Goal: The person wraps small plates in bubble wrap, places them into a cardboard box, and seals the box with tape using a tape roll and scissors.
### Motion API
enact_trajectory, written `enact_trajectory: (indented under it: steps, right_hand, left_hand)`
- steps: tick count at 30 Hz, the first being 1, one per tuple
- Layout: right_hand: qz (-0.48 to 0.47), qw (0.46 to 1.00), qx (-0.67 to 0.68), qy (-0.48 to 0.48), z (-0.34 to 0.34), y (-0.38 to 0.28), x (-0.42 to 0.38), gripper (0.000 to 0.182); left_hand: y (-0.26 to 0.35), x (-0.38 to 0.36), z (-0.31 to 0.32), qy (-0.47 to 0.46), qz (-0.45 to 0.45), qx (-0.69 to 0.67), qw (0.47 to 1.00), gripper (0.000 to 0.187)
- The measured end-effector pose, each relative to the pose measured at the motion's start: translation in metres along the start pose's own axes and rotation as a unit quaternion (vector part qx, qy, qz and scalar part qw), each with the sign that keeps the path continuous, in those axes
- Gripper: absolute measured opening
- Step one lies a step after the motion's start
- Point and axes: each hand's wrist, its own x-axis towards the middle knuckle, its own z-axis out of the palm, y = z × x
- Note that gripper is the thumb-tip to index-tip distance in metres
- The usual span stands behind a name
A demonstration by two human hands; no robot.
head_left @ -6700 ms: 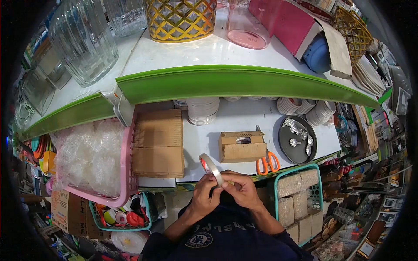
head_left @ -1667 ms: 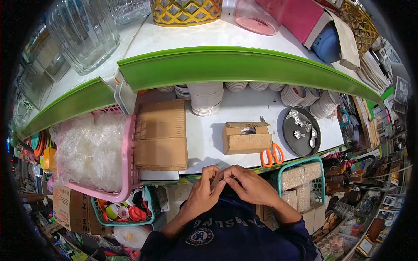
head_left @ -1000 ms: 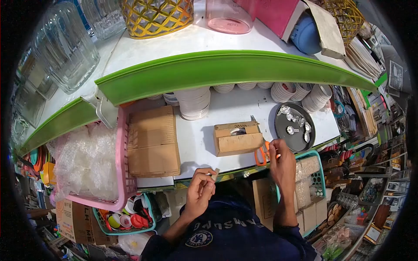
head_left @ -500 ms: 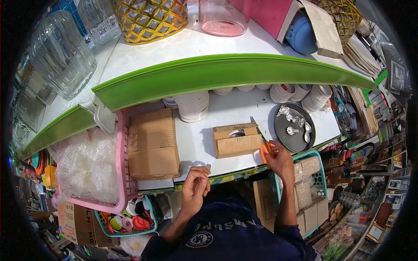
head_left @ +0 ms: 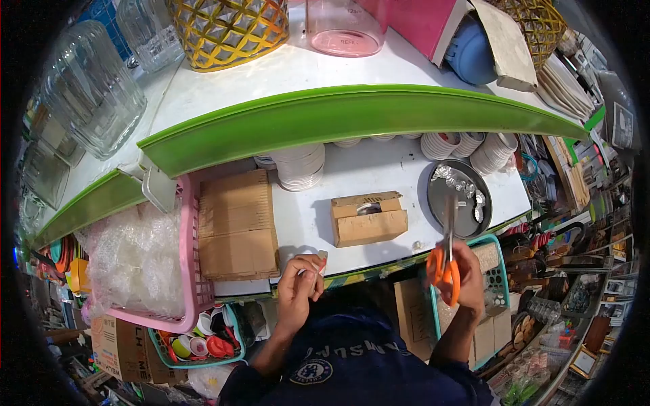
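The right hand (head_left: 466,281) has lifted the orange-handled steel scissors (head_left: 445,260) off the white counter (head_left: 308,213), fingers closed in the loops; the left hand (head_left: 300,284) still pinches the tape strip (head_left: 322,259), ready for cutting.

One view only, from my head camera, a fisheye with dark corners. It looks forward and steeply down over my chest onto the white counter (head_left: 305,223), close in. The green-edged shelf (head_left: 352,115) above fills the upper frame. Both hands sit near the bottom centre.
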Motion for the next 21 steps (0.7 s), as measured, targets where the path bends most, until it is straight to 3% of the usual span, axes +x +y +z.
enact_trajectory:
  steps: [1, 4, 5, 7, 9, 11, 21]
  right_hand:
    - [0.001, 1.000, 0.001, 0.002, -0.001, -0.004, -0.003, 0.057]
    - [-0.004, 0.962, -0.256, -0.094, 0.003, -0.014, -0.003, 0.051]
    - [-0.005, 0.962, -0.255, -0.095, 0.010, -0.021, 0.001, 0.051]
    - [-0.044, 0.874, -0.448, -0.182, 0.028, -0.036, 0.008, 0.058]
    - [-0.028, 0.843, -0.501, -0.192, 0.034, -0.031, 0.007, 0.058]
    - [-0.048, 0.780, -0.593, -0.193, 0.041, -0.028, 0.009, 0.058]
    - [-0.092, 0.748, -0.626, -0.200, 0.063, -0.041, 0.014, 0.052]
  left_hand:
    - [0.000, 0.001, 0.000, 0.004, -0.013, -0.021, 1.000, 0.007]
    - [0.003, 0.002, 0.001, 0.013, -0.036, -0.062, 0.997, 0.008]
    - [0.004, 0.003, 0.001, 0.020, -0.045, -0.083, 0.995, 0.008]
    - [0.002, 0.002, -0.002, 0.025, -0.046, -0.092, 0.994, 0.007]
    - [0.001, 0.002, -0.003, 0.029, -0.048, -0.102, 0.993, 0.007]
    - [0.002, 0.002, -0.003, 0.040, -0.053, -0.097, 0.993, 0.007]
    - [-0.001, -0.005, 0.002, 0.060, -0.066, -0.080, 0.993, 0.006]
